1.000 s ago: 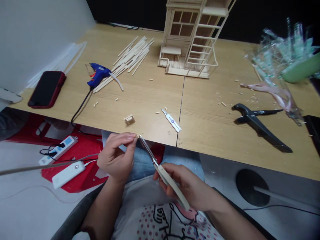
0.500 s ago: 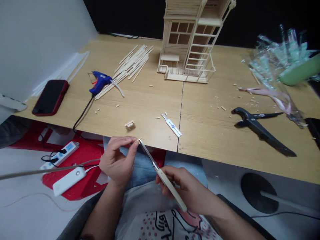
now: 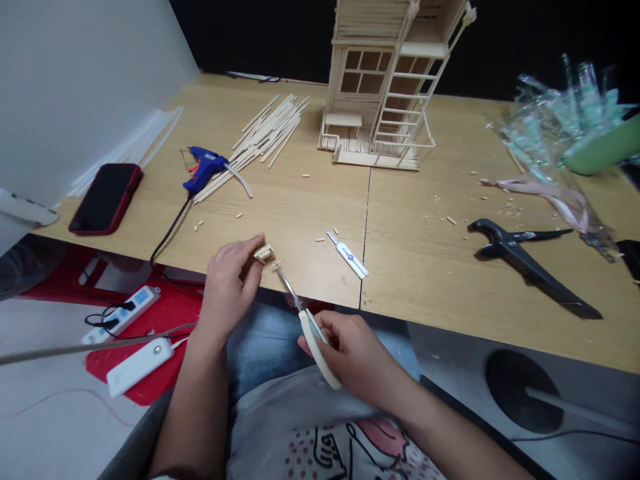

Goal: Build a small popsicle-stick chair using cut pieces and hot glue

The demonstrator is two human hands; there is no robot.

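My left hand [image 3: 227, 283] reaches over the front edge of the wooden table [image 3: 300, 200], and its fingertips pinch a small wooden block [image 3: 263, 253] that rests there. My right hand [image 3: 350, 357] is over my lap and grips white-handled scissors [image 3: 306, 320]. The blades point up and left, and their tip sits just beside the block and a tiny stick offcut [image 3: 277, 265].
A stick-built model house [image 3: 385, 87] stands at the back. Also on the table are a pile of sticks [image 3: 265, 133], a blue glue gun [image 3: 203, 167], a red phone [image 3: 106, 198], a small white knife [image 3: 349, 255], black pliers [image 3: 530, 263] and plastic wrappers [image 3: 555, 127]. Power strips [image 3: 135, 333] lie on the floor.
My left hand moved forward from my lap to the table edge and closed on the small block. The right hand followed with the scissors, whose tip is now at the block.
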